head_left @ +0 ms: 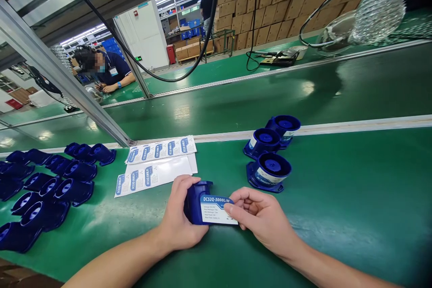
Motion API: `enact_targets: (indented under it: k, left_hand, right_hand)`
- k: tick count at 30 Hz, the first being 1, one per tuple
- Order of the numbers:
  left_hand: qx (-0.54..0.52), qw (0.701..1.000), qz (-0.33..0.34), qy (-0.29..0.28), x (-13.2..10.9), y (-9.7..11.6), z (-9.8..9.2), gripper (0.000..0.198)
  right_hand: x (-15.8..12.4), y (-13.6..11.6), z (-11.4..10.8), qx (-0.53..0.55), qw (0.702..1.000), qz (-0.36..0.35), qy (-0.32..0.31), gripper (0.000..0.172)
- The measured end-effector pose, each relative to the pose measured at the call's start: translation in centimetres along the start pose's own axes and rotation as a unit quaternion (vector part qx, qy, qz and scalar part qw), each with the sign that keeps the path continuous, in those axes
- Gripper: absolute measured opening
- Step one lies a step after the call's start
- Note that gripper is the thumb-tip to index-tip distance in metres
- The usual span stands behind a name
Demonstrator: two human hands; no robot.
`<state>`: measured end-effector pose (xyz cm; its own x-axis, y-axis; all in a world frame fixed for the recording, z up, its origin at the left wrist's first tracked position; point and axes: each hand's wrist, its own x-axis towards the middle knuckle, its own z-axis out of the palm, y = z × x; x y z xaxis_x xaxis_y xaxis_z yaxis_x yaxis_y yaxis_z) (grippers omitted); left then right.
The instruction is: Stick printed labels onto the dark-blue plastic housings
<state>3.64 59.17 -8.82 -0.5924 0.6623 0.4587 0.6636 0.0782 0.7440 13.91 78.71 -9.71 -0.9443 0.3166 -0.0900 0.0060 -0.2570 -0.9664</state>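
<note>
My left hand (180, 220) grips a dark blue plastic pump housing (193, 204) lying on its side, thumb below and fingers over the top. A white and blue sticker label (216, 213), printed DC52Q-5000L/H, lies against the housing's right side. Its right end is pinched between the thumb and fingers of my right hand (258, 211). Whether the label's left part is stuck down I cannot tell. Sheets of the same labels (160, 150) lie just beyond my left hand, the nearer one (148, 175) with part of its row bare.
Several unlabelled blue housings (74, 189) stand on the green bench at left. Three labelled housings (270, 171) stand at right. A metal post (67, 58) slants up on the left; a black cable (162, 78) hangs ahead. Across the line a person (114, 69) works.
</note>
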Motion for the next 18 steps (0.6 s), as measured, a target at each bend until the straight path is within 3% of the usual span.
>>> enact_targets:
  k: [18]
  left_hand:
    - [0.003, 1.0, -0.003, 0.0, -0.02, 0.0, 0.02, 0.084]
  right_hand:
    - [-0.02, -0.07, 0.18, -0.001, 1.0, 0.006, 0.004, 0.045]
